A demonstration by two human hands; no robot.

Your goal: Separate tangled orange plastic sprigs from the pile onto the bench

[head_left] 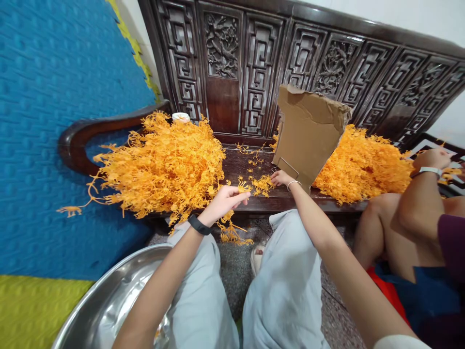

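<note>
— What surface am I over?
— A dark carved wooden bench (pixel 254 203), blue padding behind; no legible writing.
— My hands?
— My left hand (pixel 223 202) pinches an orange plastic piece (pixel 242 188) above the bench edge; my right hand (pixel 281 178) rests loosely open on scattered pieces (pixel 262 184).

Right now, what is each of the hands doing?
Left hand: closed, pinching a small orange piece.
Right hand: resting on the loose orange pieces; grip cannot be told.
</note>
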